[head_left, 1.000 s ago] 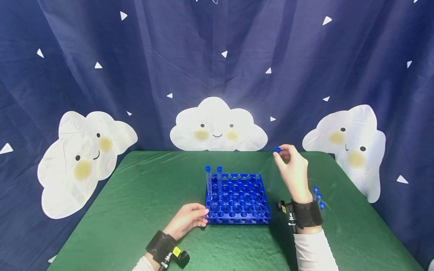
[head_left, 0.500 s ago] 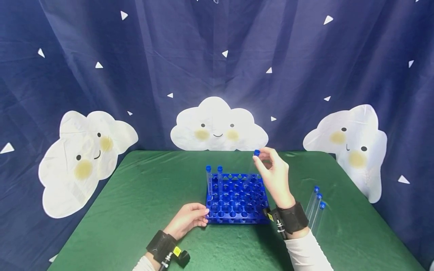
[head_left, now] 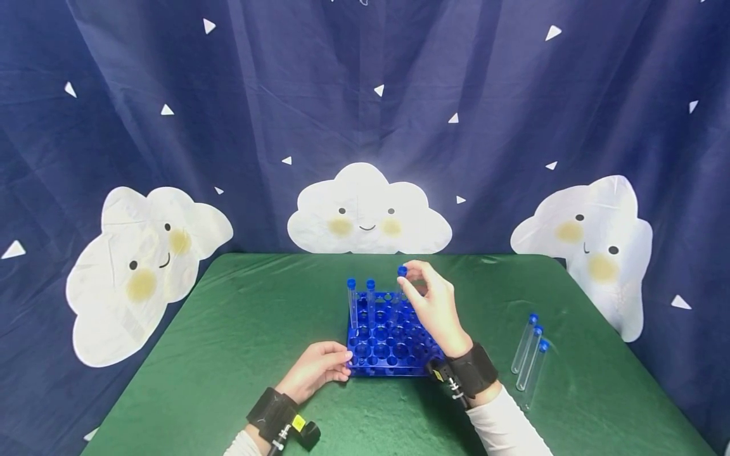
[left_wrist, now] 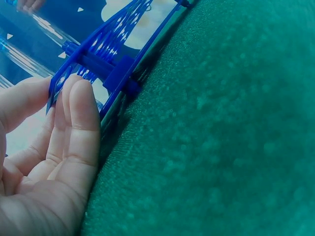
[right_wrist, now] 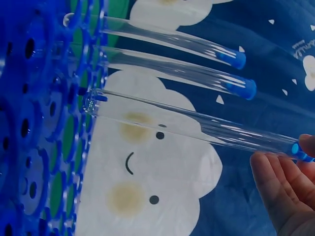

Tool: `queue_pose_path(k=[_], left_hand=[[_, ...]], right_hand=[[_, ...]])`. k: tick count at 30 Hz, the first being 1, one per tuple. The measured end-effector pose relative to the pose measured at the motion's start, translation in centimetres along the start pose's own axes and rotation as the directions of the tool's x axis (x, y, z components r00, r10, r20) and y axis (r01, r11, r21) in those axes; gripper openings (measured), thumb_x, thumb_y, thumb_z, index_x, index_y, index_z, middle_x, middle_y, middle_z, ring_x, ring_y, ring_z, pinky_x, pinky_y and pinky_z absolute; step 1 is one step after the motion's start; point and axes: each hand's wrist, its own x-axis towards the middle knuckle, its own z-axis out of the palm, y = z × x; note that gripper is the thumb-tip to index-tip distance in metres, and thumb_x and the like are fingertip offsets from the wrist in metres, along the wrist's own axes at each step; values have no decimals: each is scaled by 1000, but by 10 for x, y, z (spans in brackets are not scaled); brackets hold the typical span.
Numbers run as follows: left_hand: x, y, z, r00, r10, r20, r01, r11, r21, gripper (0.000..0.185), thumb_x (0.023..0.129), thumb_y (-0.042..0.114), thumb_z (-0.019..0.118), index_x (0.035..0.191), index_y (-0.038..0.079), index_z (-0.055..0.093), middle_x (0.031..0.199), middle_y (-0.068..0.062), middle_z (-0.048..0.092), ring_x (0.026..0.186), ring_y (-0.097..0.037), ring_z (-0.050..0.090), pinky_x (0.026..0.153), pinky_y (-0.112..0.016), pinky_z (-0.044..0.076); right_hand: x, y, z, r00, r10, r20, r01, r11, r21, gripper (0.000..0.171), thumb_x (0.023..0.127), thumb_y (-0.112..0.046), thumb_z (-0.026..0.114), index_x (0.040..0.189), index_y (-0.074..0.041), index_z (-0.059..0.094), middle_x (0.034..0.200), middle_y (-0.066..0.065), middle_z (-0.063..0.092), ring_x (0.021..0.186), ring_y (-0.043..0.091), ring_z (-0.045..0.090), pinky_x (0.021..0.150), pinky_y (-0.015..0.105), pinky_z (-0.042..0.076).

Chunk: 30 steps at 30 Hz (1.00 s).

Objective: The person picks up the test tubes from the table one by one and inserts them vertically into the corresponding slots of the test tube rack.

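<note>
A blue test tube rack (head_left: 393, 364) stands on the green table, its top full of round holes. My left hand (head_left: 320, 368) pinches the rack's front left corner between thumb and fingers; in the left wrist view the thumb lies on the top plate's edge (left_wrist: 51, 93). My right hand (head_left: 433, 304) pinches a clear test tube (right_wrist: 197, 125) by its blue cap, and the tube's rounded bottom is right at the rack's holes. Two capped test tubes (head_left: 353, 307) (head_left: 371, 307) stand upright in the rack's left part.
Three more capped test tubes (head_left: 531, 361) lie side by side on the table (head_left: 593, 392), right of the rack and close to the right forearm. A dark blue curtain (head_left: 365, 114) with white clouds hangs behind the table.
My right hand has carried its test tube leftward from beside the rack to over it, and lowered it. The tubes lying at right are now uncovered. My left hand stays on the rack's corner.
</note>
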Motion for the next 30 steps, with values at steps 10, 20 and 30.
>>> queue_pose_path(k=[10, 20, 30], left_hand=[[0, -1, 0, 1000, -2, -3, 2, 1000, 4, 16, 90, 12, 67, 100, 2, 62, 82, -1, 68, 70, -11, 66, 69, -27, 60], [1, 0, -1, 1000, -1, -4, 1, 1000, 0, 16, 90, 12, 67, 101, 1, 62, 82, -1, 68, 70, -11, 66, 69, -26, 60], [1, -1, -1, 1000, -1, -5, 1, 1000, 0, 14, 90, 12, 67, 99, 3, 62, 82, -1, 68, 70, -11, 66, 69, -26, 60]], right_hand=[[-3, 5, 7, 996, 19, 86, -17, 1000, -26, 22, 89, -10, 70, 109, -8, 62, 94, 9, 71, 89, 20, 69, 70, 36, 62], [-4, 2, 8, 969, 110, 222, -98, 993, -65, 21, 89, -8, 69, 108, -7, 60, 97, 9, 71, 91, 22, 68, 78, 42, 60], [-4, 2, 10, 959, 124, 253, -102, 990, -96, 21, 89, -8, 69, 109, -7, 60, 95, 10, 71, 89, 22, 68, 78, 39, 61]])
